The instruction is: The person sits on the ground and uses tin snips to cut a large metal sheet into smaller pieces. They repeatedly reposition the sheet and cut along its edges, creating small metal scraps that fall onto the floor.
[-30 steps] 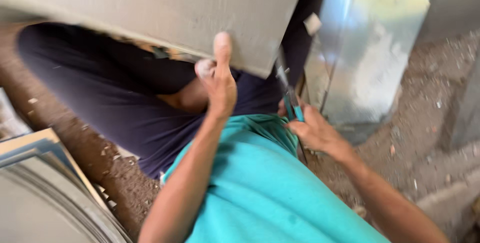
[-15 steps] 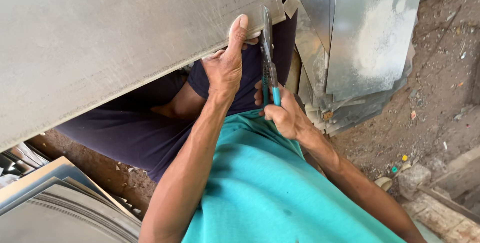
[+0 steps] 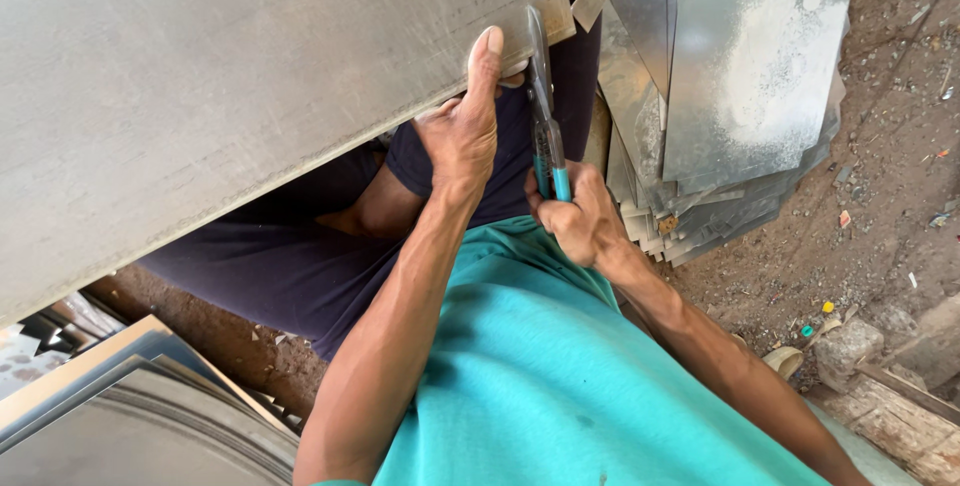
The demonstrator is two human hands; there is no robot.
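A large grey metal sheet (image 3: 230, 76) fills the upper left of the head view, resting over my lap. My left hand (image 3: 466, 126) grips its lower edge near the right corner, thumb pressed up on the face. My right hand (image 3: 578, 214) is closed on the teal handles of metal snips (image 3: 543, 116), whose blades bite into the sheet's edge just right of my left thumb. A small cut tab (image 3: 586, 4) hangs at the sheet's corner.
A stack of shiny metal sheets (image 3: 730, 76) leans at the upper right. More sheets (image 3: 120, 416) lie at the lower left. Dirt floor with debris and stone pieces (image 3: 850, 346) lies to the right. My teal shirt and dark trousers fill the middle.
The view has shifted so the sheet fills more of the frame. My right hand has brought the snips up from below the sheet to its edge, beside my left thumb.
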